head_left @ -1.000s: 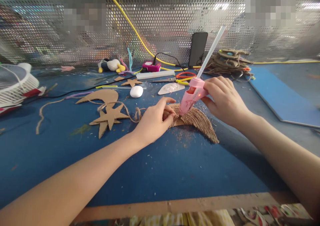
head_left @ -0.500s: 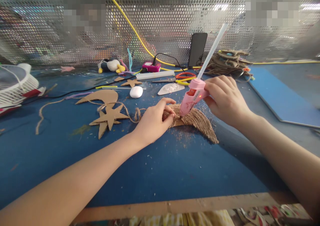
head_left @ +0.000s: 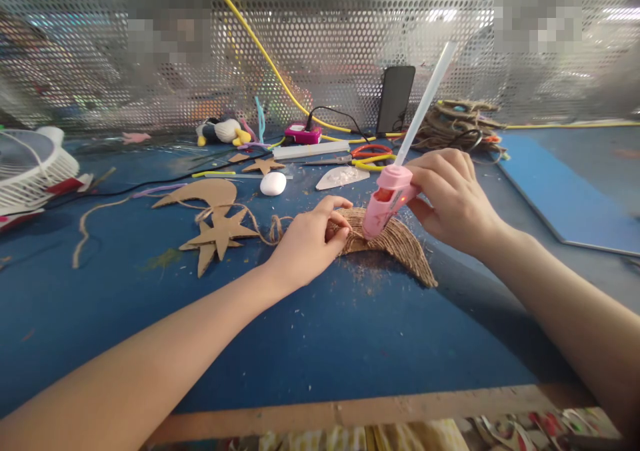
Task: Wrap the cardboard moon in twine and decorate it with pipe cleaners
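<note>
My right hand (head_left: 453, 201) is wrapped round the handle of a pink hot glue gun (head_left: 383, 204). A long translucent glue stick (head_left: 427, 104) juts up from its back end. The gun's nozzle points down at a crescent (head_left: 407, 248) covered in rows of brown twine, with a bare cardboard strip along its inner edge. My left hand (head_left: 313, 241) is closed at the crescent's left part, thumb and fingertips pinching a strand of twine (head_left: 277, 228) that trails off to the left. The hand hides the crescent's left end.
Left of my hand lie cardboard stars (head_left: 220, 234) and a bare cardboard crescent (head_left: 207, 194). Behind are a white egg-shaped piece (head_left: 273, 183), yellow-and-red-handled pliers (head_left: 373, 161), a phone (head_left: 396, 101) and a twine pile (head_left: 455, 128). A white fan (head_left: 35, 171) stands left, a blue board (head_left: 575, 191) right.
The glue gun has shifted slightly to the right and down along the crescent's inner edge, in my right hand. My left hand has hardly moved.
</note>
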The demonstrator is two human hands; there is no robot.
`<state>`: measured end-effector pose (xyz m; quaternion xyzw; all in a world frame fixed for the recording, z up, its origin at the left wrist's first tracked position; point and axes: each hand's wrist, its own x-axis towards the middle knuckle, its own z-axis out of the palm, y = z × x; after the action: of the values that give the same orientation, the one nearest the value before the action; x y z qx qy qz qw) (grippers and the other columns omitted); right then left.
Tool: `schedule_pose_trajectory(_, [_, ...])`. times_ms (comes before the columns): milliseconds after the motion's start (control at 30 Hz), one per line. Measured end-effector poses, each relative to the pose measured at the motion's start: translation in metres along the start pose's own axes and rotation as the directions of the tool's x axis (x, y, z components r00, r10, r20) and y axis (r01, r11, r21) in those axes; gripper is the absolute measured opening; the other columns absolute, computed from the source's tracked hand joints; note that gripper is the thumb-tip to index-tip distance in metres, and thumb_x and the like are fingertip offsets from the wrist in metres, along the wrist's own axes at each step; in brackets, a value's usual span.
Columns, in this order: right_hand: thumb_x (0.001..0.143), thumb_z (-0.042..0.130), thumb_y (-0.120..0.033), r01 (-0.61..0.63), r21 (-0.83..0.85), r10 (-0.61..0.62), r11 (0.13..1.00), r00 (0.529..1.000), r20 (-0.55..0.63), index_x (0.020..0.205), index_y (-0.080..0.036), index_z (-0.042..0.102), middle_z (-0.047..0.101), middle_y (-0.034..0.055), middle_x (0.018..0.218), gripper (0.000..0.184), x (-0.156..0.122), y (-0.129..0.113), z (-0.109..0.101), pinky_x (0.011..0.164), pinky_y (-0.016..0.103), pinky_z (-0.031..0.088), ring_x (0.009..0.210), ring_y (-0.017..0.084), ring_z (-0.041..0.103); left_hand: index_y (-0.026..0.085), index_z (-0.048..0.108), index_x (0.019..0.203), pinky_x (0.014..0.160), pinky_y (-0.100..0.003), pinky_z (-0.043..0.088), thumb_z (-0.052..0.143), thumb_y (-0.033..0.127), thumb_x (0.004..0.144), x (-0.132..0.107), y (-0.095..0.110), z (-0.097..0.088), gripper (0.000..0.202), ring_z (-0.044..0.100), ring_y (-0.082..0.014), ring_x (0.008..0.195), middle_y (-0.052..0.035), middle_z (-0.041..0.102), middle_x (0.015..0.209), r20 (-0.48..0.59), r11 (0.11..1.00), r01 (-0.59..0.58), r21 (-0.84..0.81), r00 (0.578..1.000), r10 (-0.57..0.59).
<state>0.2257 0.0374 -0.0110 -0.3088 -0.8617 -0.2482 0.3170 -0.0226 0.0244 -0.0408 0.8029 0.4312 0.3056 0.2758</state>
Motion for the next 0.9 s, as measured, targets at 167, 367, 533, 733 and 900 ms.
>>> schedule_pose_trajectory(167, [0.088, 0.057, -0.019, -0.069, 0.095, 0.066, 0.993, 0.997, 0.033, 0.112, -0.021, 0.051, 0.063, 0.0096, 0.105, 0.025, -0.005, 0.005, 0.003, 0.083, 0.043, 0.041, 0.094, 0.027, 0.053, 0.023, 0.051, 0.119, 0.069, -0.029, 0.051, 0.056, 0.014, 0.087, -0.001, 0.001, -0.001, 0.033, 0.066, -0.0128, 0.070, -0.0007, 0.073, 0.096, -0.005, 1.000, -0.017, -0.008, 1.000, 0.017])
schedule_pose_trajectory(367, [0.085, 0.058, -0.029, -0.425, -0.008, 0.425, 0.905, 0.904, 0.048, 0.130, -0.021, 0.046, 0.060, 0.0135, 0.109, 0.047, -0.015, 0.019, 0.014, 0.085, 0.053, 0.044, 0.100, 0.034, 0.055, 0.021, 0.049, 0.122, 0.069, -0.033, 0.050, 0.057, 0.013, 0.079, -0.006, 0.009, -0.005, 0.045, 0.058, -0.0144, 0.067, -0.0054, 0.068, 0.106, 0.059, 0.991, -0.110, 0.078, 0.993, 0.106])
schedule_pose_trajectory(533, [0.085, 0.057, -0.036, -0.625, -0.090, 0.629, 0.776, 0.777, 0.032, 0.137, -0.012, 0.042, 0.059, 0.0237, 0.118, 0.059, -0.042, 0.039, 0.037, 0.085, 0.064, 0.043, 0.105, 0.041, 0.056, 0.020, 0.048, 0.125, 0.096, -0.049, 0.045, 0.059, 0.020, 0.077, -0.010, 0.012, -0.005, 0.049, 0.053, -0.0294, 0.109, -0.0117, 0.058, 0.123, 0.075, 0.946, -0.190, 0.263, 0.982, 0.176])
schedule_pose_trajectory(733, [0.081, 0.062, -0.047, -0.701, -0.180, 0.720, 0.690, 0.689, 0.079, 0.127, -0.009, 0.050, 0.063, 0.0254, 0.104, 0.061, -0.068, 0.055, 0.051, 0.078, 0.065, 0.044, 0.094, 0.042, 0.060, 0.017, 0.047, 0.128, 0.105, -0.057, 0.036, 0.060, 0.027, 0.075, -0.011, 0.010, 0.000, 0.056, 0.041, -0.0367, 0.124, -0.0148, 0.050, 0.132, 0.069, 0.919, -0.082, 0.386, 0.996, 0.060])
schedule_pose_trajectory(900, [0.086, 0.060, -0.042, -0.580, -0.160, 0.588, 0.799, 0.809, 0.002, 0.114, -0.017, 0.061, 0.065, 0.0192, 0.108, 0.038, -0.044, 0.037, 0.031, 0.085, 0.063, 0.043, 0.106, 0.040, 0.055, 0.017, 0.047, 0.129, 0.103, -0.055, 0.039, 0.059, 0.025, 0.075, -0.009, 0.009, -0.002, 0.056, 0.046, -0.0345, 0.120, -0.0138, 0.053, 0.130, 0.068, 0.926, -0.071, 0.371, 0.996, 0.049])
